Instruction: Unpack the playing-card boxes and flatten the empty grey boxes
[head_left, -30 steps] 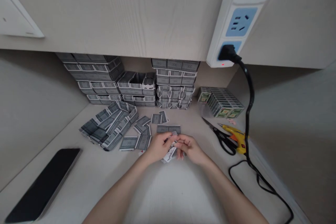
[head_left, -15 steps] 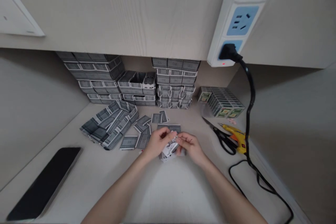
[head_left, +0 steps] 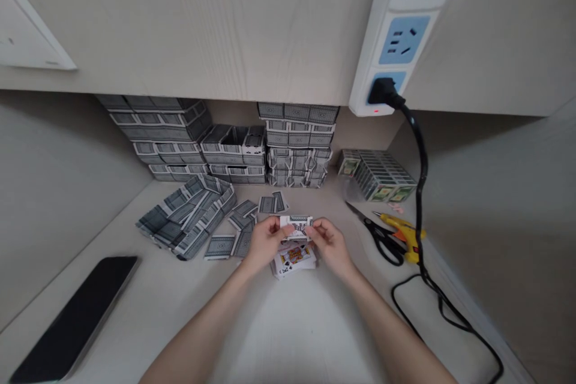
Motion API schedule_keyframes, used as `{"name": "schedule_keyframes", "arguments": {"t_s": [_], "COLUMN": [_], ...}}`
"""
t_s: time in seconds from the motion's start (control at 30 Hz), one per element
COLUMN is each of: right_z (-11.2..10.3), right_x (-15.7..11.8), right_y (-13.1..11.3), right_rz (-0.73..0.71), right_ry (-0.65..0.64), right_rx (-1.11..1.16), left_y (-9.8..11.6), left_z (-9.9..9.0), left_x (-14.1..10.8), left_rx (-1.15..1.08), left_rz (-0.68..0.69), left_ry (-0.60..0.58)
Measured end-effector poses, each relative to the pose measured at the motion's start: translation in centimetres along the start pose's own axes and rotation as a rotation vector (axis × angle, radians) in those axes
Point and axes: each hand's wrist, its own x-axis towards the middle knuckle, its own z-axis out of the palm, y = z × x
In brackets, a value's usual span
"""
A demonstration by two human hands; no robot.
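Between my two hands I hold a playing card (head_left: 296, 229), with its face toward me and its far edge folded over so a strip of the patterned back shows. My left hand (head_left: 266, 244) pinches its left end, thumb on the face. At the right end, my right hand (head_left: 330, 245) grips it the same way. Just below lies a pile of face-up playing cards (head_left: 294, 259), a king on top. Loose grey-backed cards (head_left: 220, 246) are scattered left of my hands. Beyond them sits an open box built of folded cards (head_left: 189, 216), with card pieces inside.
Stacked card-built boxes (head_left: 297, 132) line the back wall. Packs of cards (head_left: 384, 175) stand at right, near black scissors (head_left: 384, 240) and a yellow glue gun (head_left: 407, 237). A black cable (head_left: 420, 162) hangs from the power strip (head_left: 400, 42). A dark phone-like slab (head_left: 78, 312) lies left.
The card in my hands has turned from tilted to level and moved up, its far edge now folded over. The king on the pile has come into sight.
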Motion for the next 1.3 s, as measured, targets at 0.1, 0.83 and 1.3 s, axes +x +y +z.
{"name": "schedule_keyframes", "arguments": {"t_s": [0.1, 0.83, 1.3], "right_z": [-0.4, 1.2, 1.6], "right_x": [0.3, -0.9, -1.3], "right_y": [-0.2, -0.1, -0.5], "right_rz": [-0.046, 0.156, 0.098], "right_ry": [0.035, -0.119, -0.145], "right_rx": [-0.06, -0.011, 0.099], "left_y": [-0.3, 1.8, 0.9], "left_z": [0.0, 0.3, 1.6], "left_x": [0.0, -1.4, -2.6], "left_rx": [0.044, 0.386, 0.083], "left_rz": [0.01, 0.231, 0.129], "left_ry": [-0.058, 0.078, 0.056]}}
